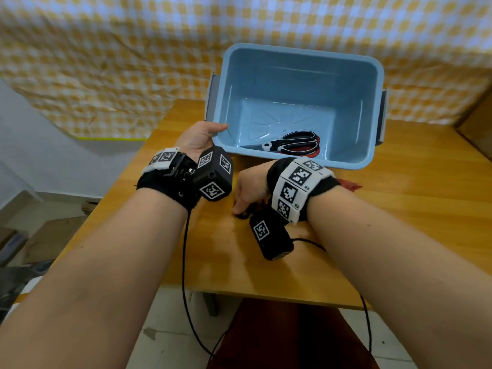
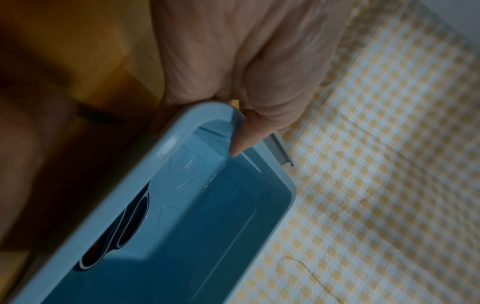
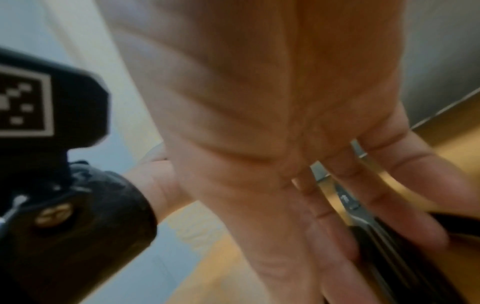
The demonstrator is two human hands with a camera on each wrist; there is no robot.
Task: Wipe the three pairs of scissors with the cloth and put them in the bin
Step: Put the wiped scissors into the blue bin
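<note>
The blue bin (image 1: 300, 53) stands at the back of the wooden table (image 1: 399, 222). Inside it lies a pair of black-and-white handled scissors (image 1: 292, 143) on top of a red-handled pair (image 1: 315, 153). My left hand (image 1: 199, 137) grips the bin's near left corner. Its thumb (image 2: 241, 139) hooks over the rim (image 2: 166, 148), and the binned scissors (image 2: 130, 222) show below it. My right hand (image 1: 247, 193) reaches down onto black-handled scissors (image 1: 243, 215) lying on the table. Its fingers (image 3: 405, 185) curl over the blades (image 3: 348, 201). A corner of the red cloth (image 1: 350, 185) shows behind my right wrist.
A yellow-and-white checked sheet (image 1: 106, 62) hangs behind the table. The table's front edge (image 1: 266, 295) is close to my body, and black cables (image 1: 183, 262) trail over it. Cardboard boxes (image 1: 53, 235) sit on the floor at the left.
</note>
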